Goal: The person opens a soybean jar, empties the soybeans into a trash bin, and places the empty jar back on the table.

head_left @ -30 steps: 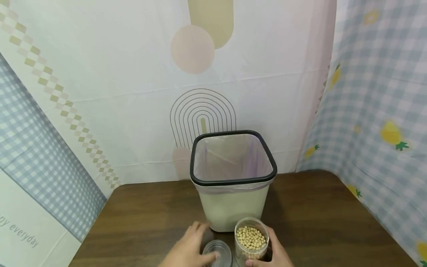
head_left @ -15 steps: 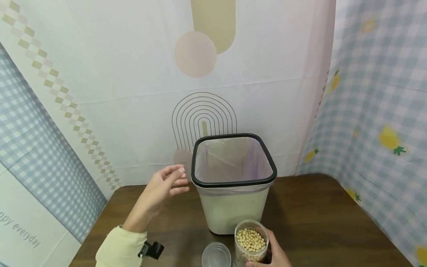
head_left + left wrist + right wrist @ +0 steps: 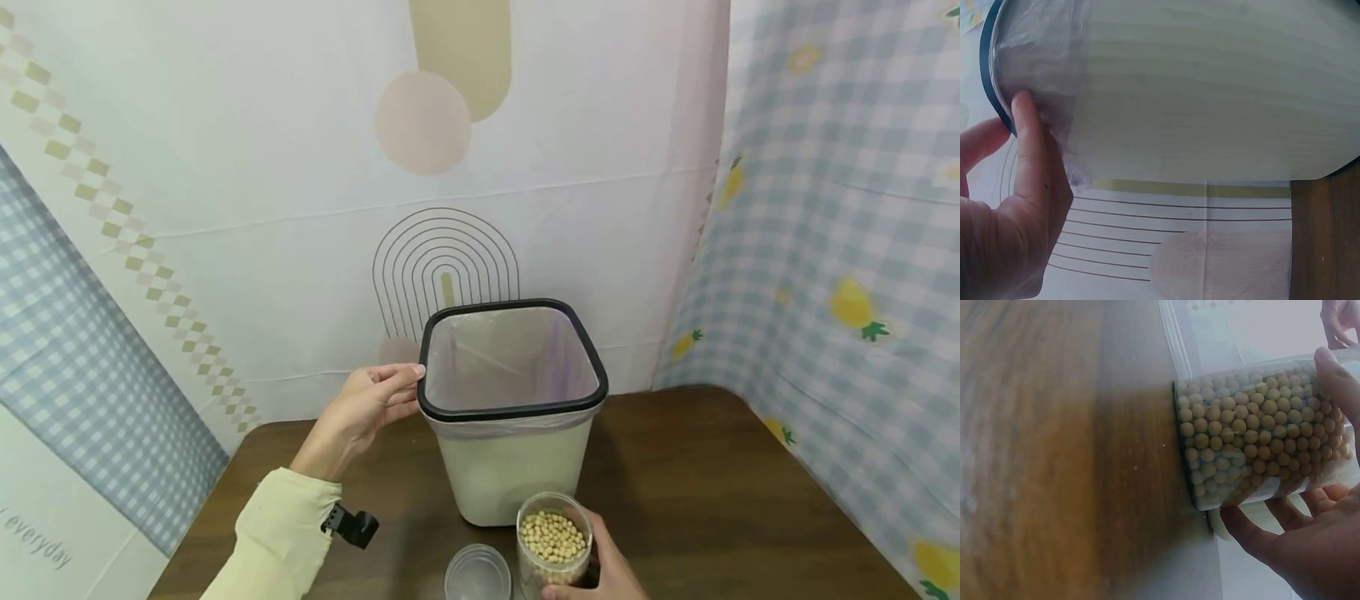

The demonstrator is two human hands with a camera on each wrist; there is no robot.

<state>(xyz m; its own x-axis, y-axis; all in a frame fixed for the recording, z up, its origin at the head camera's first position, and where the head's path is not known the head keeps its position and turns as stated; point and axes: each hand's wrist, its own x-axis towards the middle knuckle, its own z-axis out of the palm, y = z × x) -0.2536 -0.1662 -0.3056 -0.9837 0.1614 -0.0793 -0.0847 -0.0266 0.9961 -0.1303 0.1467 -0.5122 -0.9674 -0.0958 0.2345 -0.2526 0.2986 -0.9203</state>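
Observation:
At its left side, the cream trash bin (image 3: 517, 467) has a black rim (image 3: 987, 75) that my left hand (image 3: 371, 408) holds, thumb at the edge and fingers underneath against the overlapping liner (image 3: 1041, 69). With my right hand (image 3: 607, 567) I grip a clear jar (image 3: 534, 575) from its right side, thumb in front. Pale yellow soybeans (image 3: 1254, 428) fill much of the jar, which stands upright and uncovered on the table. A clear round lid (image 3: 477, 575) lies flat just left of it.
The bin rests on a dark brown wooden table (image 3: 675, 475), right behind the jar. A printed cloth (image 3: 300, 250) hangs along the back, and a checked cloth (image 3: 817, 250) on the right.
My left hand has moved from above the lid, up and away, to the bin's left rim and now holds it. My right hand stays on the jar. The view has shifted slightly.

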